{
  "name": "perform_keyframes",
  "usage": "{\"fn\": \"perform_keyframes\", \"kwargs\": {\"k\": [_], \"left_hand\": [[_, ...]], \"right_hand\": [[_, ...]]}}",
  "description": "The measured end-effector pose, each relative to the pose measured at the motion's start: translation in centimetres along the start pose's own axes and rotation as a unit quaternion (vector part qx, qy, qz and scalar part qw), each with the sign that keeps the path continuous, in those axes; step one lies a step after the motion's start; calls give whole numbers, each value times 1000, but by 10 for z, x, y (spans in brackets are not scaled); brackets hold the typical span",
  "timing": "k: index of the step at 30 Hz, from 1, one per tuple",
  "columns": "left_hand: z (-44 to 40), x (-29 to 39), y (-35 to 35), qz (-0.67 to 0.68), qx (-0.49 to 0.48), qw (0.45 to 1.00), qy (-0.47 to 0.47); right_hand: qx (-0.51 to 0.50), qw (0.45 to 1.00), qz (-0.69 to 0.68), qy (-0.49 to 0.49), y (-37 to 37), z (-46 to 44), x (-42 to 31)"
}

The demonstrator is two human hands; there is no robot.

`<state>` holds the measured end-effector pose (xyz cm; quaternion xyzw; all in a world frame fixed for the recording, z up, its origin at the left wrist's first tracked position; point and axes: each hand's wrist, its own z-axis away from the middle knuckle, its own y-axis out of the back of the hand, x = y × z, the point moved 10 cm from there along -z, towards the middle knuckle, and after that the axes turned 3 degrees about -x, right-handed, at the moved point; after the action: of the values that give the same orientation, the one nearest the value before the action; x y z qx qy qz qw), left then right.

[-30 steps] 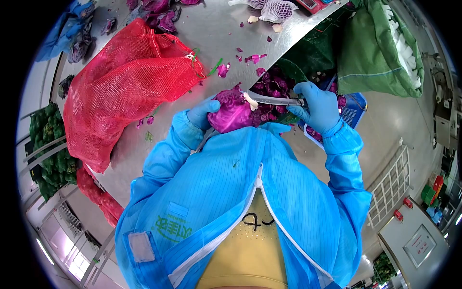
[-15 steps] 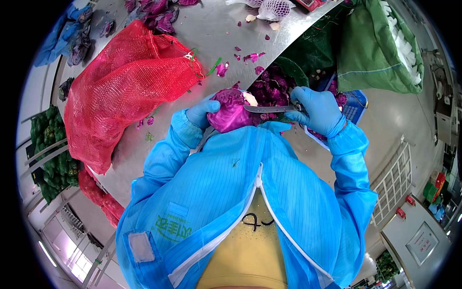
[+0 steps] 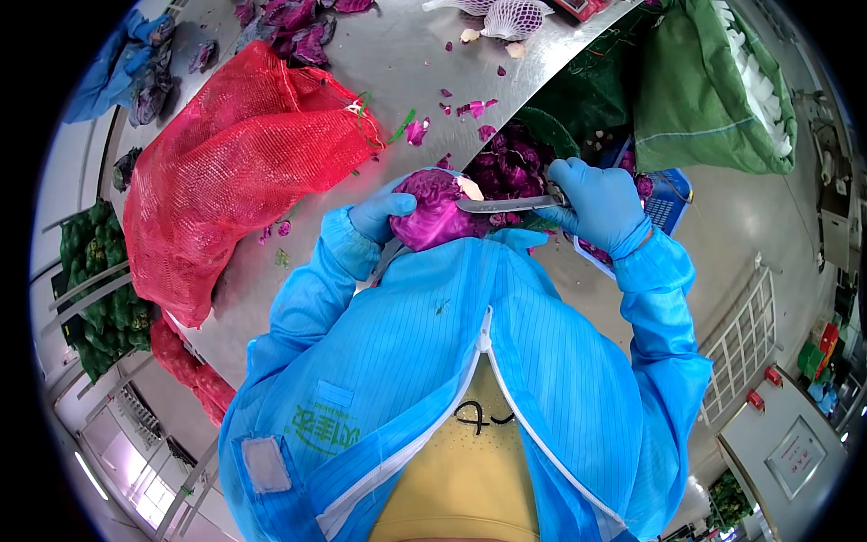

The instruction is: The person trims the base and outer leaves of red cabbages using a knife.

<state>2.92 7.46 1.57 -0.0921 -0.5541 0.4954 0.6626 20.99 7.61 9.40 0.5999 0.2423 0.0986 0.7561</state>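
My left hand (image 3: 383, 213), in a blue glove, is closed around the left side of a red cabbage (image 3: 432, 215), close in front of my chest. The pale cut stem of the cabbage faces to the right. My right hand (image 3: 598, 204), also gloved in blue, grips the handle of a knife (image 3: 508, 205). The blade points left and its tip lies at the cabbage beside the stem; I cannot tell whether it has gone in. Behind the blade, purple cabbage leaves (image 3: 515, 163) lie in a container below the table edge.
A red mesh sack (image 3: 235, 172) lies on the metal table (image 3: 397, 68) at the left. Leaf scraps (image 3: 417, 132) and a white net (image 3: 515, 18) are scattered farther back. On the right are a blue crate (image 3: 666, 200) and a green sack (image 3: 704, 99).
Almost nothing differs. The view has shifted very slightly, while both hands, the knife and the cabbage keep nearly the same positions.
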Motion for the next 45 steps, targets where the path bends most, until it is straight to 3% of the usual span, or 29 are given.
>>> {"fn": "perform_keyframes", "kwargs": {"k": [9, 11, 15, 19, 21, 23, 29, 32, 34, 38, 41, 42, 43, 44, 45], "left_hand": [[-6, 13, -25, 15, -81, 995, -49], [-3, 13, -28, 14, -71, 997, -36], [-4, 4, -28, 38, -74, 996, -36], [-2, -4, -9, 69, -23, 997, -20], [-6, -2, -5, 64, -13, 998, -22], [-9, 5, -11, 27, -36, 998, -34], [-14, 10, -2, -62, 1, 996, -60], [-17, 8, 0, -17, -30, 998, -59], [-18, 11, -4, -25, -35, 997, -62], [-18, 9, 3, -51, 1, 996, -75], [-28, 3, 9, -28, 3, 997, -73], [-27, 8, 4, -25, -1, 996, -90], [-29, 8, 4, -26, -5, 996, -91], [-30, 5, 8, 8, -3, 995, -97], [-30, 3, 11, 43, 2, 994, -102]], "right_hand": [[94, 995, 37, -13, 1, 9, -1], [218, 970, -80, -73, 12, 21, 14], [264, 954, -94, -105, 13, 24, 16], [247, 932, -234, -124, 3, 13, 8], [162, 821, -518, -177, -28, 1, 7], [141, 801, -569, -126, -28, -13, -9], [92, 840, -527, -88, -31, -38, -19], [156, 858, -489, -5, -7, -39, -28], [131, 934, -331, 18, 8, -40, -41], [118, 959, -255, 35, -2, -45, -45], [207, 931, -301, -7, -14, -43, -25], [189, 831, -513, -103, -35, -46, 4], [159, 677, -693, -190, -64, -44, 21], [160, 632, -725, -224, -71, -36, 31], [161, 632, -724, -224, -65, -33, 28]]}}
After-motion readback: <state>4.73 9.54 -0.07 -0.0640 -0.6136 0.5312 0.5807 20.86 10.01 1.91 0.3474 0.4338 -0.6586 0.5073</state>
